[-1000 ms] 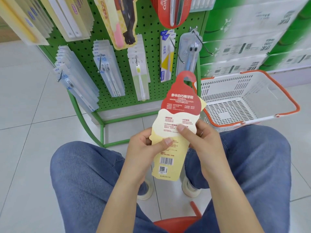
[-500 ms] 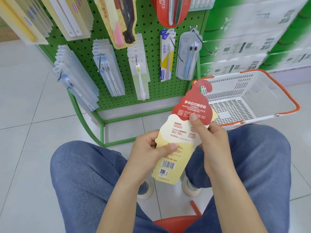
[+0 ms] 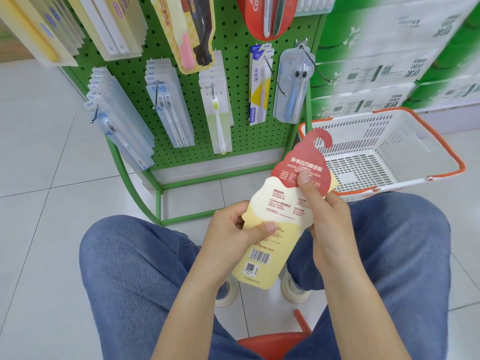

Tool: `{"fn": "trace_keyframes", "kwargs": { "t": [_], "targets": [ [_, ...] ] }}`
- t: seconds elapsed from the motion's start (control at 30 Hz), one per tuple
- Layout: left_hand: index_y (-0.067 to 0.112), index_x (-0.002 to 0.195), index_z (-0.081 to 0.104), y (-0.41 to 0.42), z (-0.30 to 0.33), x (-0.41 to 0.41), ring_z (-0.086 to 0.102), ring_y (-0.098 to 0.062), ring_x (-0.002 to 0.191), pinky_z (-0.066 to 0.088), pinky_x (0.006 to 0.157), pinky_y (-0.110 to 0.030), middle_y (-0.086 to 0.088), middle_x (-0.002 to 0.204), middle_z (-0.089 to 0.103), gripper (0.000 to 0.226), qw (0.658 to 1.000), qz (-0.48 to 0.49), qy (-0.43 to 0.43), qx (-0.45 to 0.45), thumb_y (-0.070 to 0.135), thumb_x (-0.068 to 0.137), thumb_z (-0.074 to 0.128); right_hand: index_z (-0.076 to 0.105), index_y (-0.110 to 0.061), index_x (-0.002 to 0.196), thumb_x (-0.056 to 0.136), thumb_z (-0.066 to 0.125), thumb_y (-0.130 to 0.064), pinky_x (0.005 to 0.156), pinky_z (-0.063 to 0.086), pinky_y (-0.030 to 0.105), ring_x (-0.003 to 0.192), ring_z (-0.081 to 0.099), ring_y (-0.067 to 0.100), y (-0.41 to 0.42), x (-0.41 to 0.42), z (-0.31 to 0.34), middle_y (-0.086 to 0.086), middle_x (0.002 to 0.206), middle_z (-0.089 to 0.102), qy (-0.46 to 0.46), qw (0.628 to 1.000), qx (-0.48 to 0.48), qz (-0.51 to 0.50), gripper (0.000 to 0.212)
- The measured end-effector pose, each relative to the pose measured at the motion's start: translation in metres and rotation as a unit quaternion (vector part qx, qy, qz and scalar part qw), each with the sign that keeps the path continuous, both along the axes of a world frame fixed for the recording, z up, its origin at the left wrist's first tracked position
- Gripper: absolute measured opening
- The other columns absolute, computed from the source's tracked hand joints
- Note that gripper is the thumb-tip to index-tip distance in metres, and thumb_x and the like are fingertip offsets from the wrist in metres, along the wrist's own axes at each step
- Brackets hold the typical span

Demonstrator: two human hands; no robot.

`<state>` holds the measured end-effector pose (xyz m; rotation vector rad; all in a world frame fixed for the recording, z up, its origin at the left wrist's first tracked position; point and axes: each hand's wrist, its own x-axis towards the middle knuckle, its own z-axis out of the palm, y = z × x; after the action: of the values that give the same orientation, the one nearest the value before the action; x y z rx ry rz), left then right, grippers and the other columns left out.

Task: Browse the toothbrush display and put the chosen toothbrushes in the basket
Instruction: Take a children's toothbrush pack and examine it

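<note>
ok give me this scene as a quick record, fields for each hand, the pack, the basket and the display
left hand: grips the pack's lower left edge, thumb on its face
right hand: pinches the pack's upper part, thumb on the red area
toothbrush pack: ice-cream shaped card, back side up, tilted towards the basket
basket: white with orange rim, on the floor at right, nothing seen inside
display: green pegboard with hanging toothbrush packs

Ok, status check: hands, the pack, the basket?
Both hands grip toothbrush pack: left hand low, right hand near top. Basket on floor to the right, nothing visible inside. Path clear.
</note>
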<state>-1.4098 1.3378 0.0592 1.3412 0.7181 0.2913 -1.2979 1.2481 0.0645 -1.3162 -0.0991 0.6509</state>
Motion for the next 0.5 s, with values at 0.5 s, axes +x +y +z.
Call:
{"fn": "trace_keyframes", "kwargs": {
  "t": [0.5],
  "targets": [
    [0.014,0.108,0.067,0.0074,0.0004,-0.0007,0.071,-0.019,0.086,0.058,0.076,-0.031,-0.004,0.098,0.075,0.022,0.981,0.150,-0.100,-0.072,0.020,0.090,0.057,0.066,-0.014,0.109,0.088,0.064,-0.008,0.074,0.058,0.033,0.089,0.072,0.022,-0.0021,-0.0028,-0.0116,0.005,0.101,0.075,-0.023,0.968,-0.041,0.245,0.022]
  ]
}}
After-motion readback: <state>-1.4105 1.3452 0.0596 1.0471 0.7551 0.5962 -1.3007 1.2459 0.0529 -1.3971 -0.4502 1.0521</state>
